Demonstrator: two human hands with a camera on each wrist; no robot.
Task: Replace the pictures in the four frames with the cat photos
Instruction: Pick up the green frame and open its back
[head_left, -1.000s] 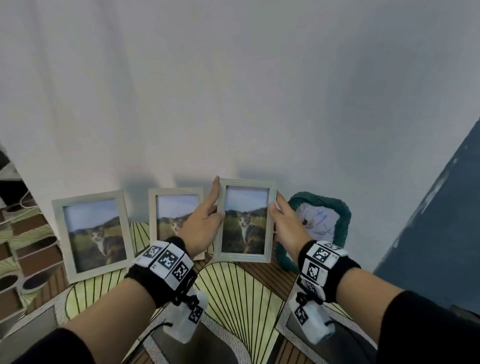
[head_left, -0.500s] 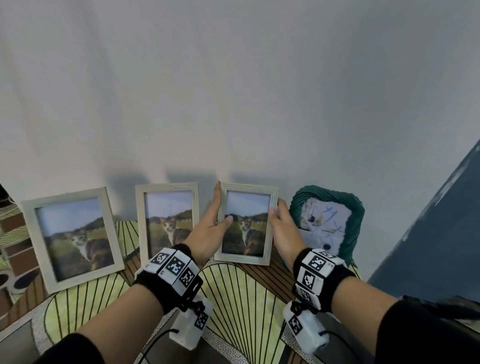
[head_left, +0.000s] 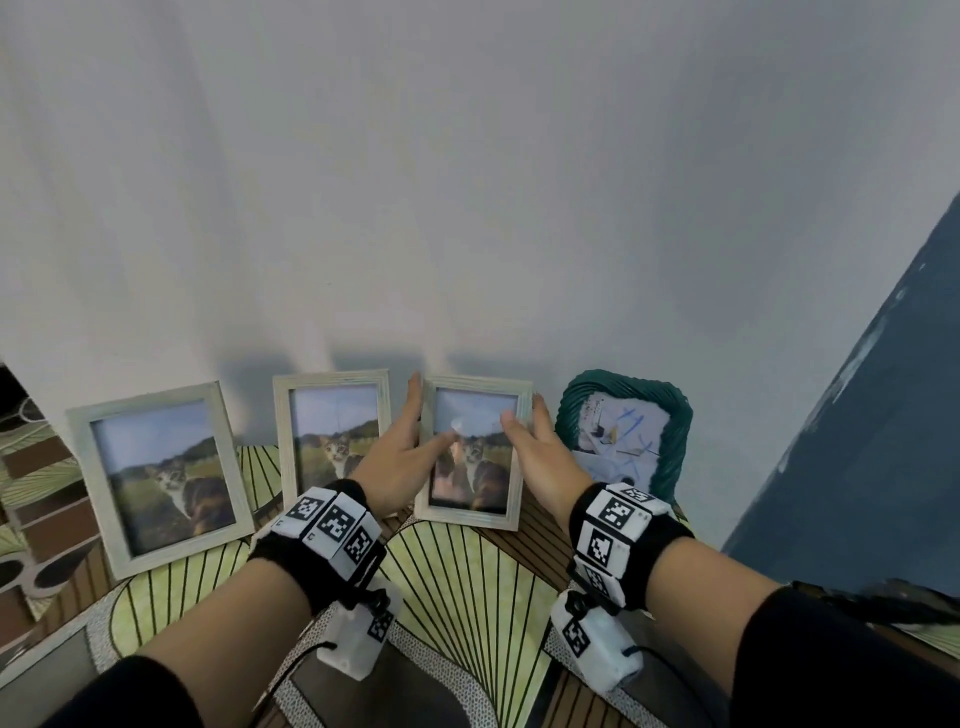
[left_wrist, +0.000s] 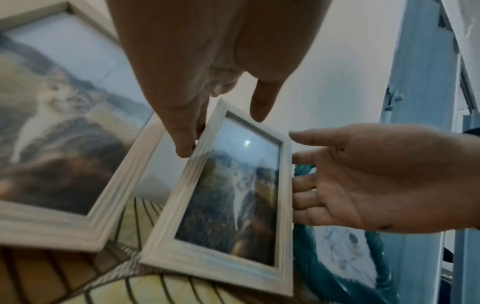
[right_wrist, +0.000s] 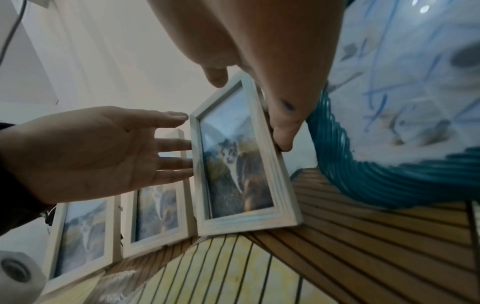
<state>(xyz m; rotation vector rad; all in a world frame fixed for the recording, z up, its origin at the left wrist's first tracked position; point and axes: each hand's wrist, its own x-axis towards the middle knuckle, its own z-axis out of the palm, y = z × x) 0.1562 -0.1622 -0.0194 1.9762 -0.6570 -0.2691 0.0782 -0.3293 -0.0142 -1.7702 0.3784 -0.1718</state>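
Three white frames with cat photos lean on the wall: a large one (head_left: 156, 467) at the left, a middle one (head_left: 332, 431), and a third (head_left: 483, 467) (left_wrist: 228, 195) (right_wrist: 233, 170) standing between my hands. My left hand (head_left: 415, 426) (left_wrist: 207, 102) (right_wrist: 103, 152) has straight fingers touching that frame's left edge, thumb lifted off the glass. On the right edge, my right hand (head_left: 527, 426) (left_wrist: 363, 181) (right_wrist: 259, 82) lies with fingers straight and thumb apart. A teal woven frame (head_left: 670, 415) (right_wrist: 363, 174) with an abstract drawing leans just right of it.
The frames stand on a patterned cloth (head_left: 457, 597) of green fans and brown stripes, against a white wall (head_left: 467, 208). A blue panel (head_left: 857, 415) rises at the right. The teal frame sits close behind my right hand.
Both hands gripped the third frame's sides before; now the thumbs have come off and the fingers have straightened. The frame stays leaning on the wall.
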